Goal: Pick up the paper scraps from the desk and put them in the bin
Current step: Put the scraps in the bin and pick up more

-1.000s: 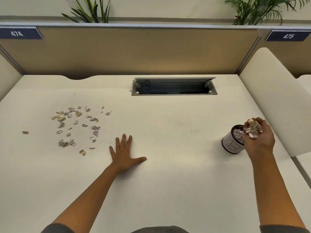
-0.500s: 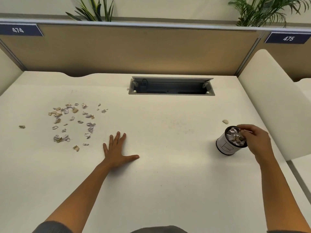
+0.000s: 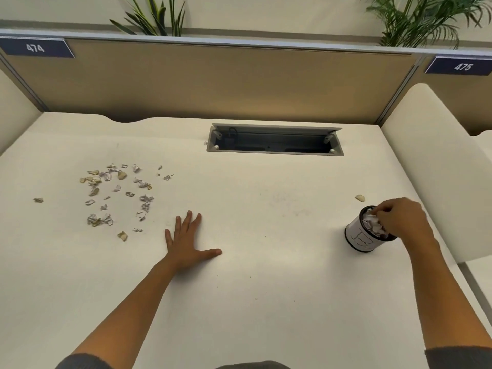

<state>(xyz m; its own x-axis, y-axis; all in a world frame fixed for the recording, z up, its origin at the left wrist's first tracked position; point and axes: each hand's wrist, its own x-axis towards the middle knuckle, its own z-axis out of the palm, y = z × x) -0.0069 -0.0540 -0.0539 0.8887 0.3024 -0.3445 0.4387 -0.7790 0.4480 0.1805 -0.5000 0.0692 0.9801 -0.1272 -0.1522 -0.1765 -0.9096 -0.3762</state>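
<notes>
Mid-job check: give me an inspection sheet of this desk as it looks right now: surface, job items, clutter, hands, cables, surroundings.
Surface: pale desk, bare apart from the items below.
Job's things: scattered paper scraps on the desk's left; one stray scrap beside the bin; small white bin on the right, heaped with scraps.
Clutter: nothing seen.
Hands: left hand flat on the desk, fingers spread, holding nothing; right hand over the bin's mouth, fingers curled among the scraps; whether it grips any cannot be told.
Cables: open cable tray recessed at the desk's rear, a dark plug and cord inside.
Surroundings: tan partition with signs 474 and 475; plants behind.
</notes>
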